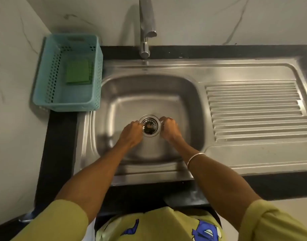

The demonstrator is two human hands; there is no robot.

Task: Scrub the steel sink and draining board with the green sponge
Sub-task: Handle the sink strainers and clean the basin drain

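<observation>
Hands at basin centre: we see left hand [131, 130] and right hand [168, 126] curled, gripping the drain strainer [150, 126] rim at 9 and 3 o'clock. Green sponge [78, 72] lies in the blue basket [45, 70], 10 o'clock of the steel sink [189, 94]; draining board [253, 110] at 3 o'clock.

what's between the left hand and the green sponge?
Head view: bare steel of the sink basin and rim, then the blue basket's perforated wall. Green sponge lies inside it; left hand is at the drain.

Black counter [58, 153], steel sink [149, 70], blue basket [45, 80]
</observation>
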